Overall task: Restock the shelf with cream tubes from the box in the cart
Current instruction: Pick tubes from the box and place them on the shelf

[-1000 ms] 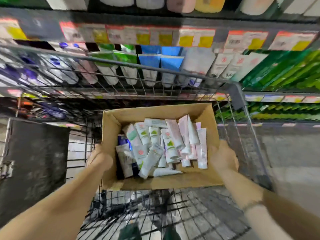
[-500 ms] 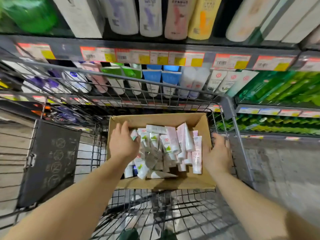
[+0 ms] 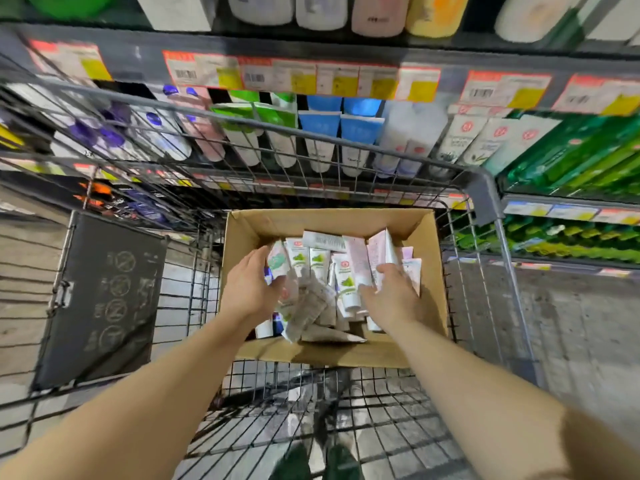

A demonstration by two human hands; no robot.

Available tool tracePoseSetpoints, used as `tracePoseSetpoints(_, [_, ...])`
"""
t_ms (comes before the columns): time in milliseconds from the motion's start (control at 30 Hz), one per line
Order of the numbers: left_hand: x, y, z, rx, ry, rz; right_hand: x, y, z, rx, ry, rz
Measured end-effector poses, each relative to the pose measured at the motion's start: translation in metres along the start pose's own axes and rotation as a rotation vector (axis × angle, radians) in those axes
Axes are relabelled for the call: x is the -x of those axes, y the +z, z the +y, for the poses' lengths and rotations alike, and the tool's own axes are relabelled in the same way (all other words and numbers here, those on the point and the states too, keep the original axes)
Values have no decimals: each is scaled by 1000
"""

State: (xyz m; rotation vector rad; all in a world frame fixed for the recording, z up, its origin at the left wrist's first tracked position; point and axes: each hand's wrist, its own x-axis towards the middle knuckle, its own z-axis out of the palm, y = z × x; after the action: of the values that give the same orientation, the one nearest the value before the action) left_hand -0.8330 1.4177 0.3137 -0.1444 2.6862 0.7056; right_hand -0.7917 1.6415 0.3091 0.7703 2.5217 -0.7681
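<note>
An open cardboard box (image 3: 429,244) sits in the wire cart (image 3: 485,188), holding several white, green-labelled and pink cream tubes (image 3: 320,259) in a loose pile. Both of my hands are inside the box. My left hand (image 3: 247,289) is at the left of the pile, thumb up, its fingers curled round a green-labelled tube (image 3: 277,263). My right hand (image 3: 391,296) lies spread on the pink tubes (image 3: 375,245) at the right, fingers straight. A blurred tube (image 3: 306,306) lies between the hands. The shelf (image 3: 311,150) of standing tubes is behind the cart's far side.
A row of price labels (image 3: 346,79) runs along the shelf edge above, with bottles (image 3: 377,12) on the upper shelf. Green boxes (image 3: 575,157) fill the shelf at the right. The cart's black fold-down flap (image 3: 104,299) stands at the left. Concrete floor (image 3: 571,341) lies to the right.
Both hands left the box's outer sides and went into it. The left turned onto the tubes at the left, the right moved from the box's right wall onto the pink tubes.
</note>
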Motion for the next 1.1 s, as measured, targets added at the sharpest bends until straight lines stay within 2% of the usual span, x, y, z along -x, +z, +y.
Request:
tracePoseSetpoints(267, [0,10,-25,23,-49,-74,-24,28,-14,428,-86,14])
tracePoseSetpoints(400, [-8,6,-21,46,-58,-72,-35,30,-15,444,-84,-14])
tracePoseSetpoints(467, [-11,3,-14,45,-59,-82,-35,24,-16,288,19,-72])
tracePoseSetpoints(500, [-12,2,-10,66,-60,-99,-31,19,-15,124,82,-115])
tracePoseSetpoints(633, [-17,3,20,266,-56,-251,-2,1,-3,-743,327,-409])
tracePoseSetpoints(700, [-18,3,37,415,-108,-350,9,-6,3,-1065,426,-595])
tracePoseSetpoints(800, [-14,0,54,594,-185,-569,17,-15,0,-1202,414,-787])
tracePoseSetpoints(867, [-10,-3,61,672,-215,-716,22,-16,-8,-1242,397,-849])
tracePoseSetpoints(933, [-10,-4,62,770,-209,-773,22,-14,-11,-1232,382,-868])
tracePoseSetpoints(1000, [-12,-4,57,827,-210,-757,22,-10,-12,-1063,337,-812])
tracePoseSetpoints(1033, [-13,-5,54,838,-233,-741,21,-8,-11,-853,281,-703])
tracePoseSetpoints(1100, [-16,-7,46,845,-259,-705,19,-3,-2,-330,227,-285])
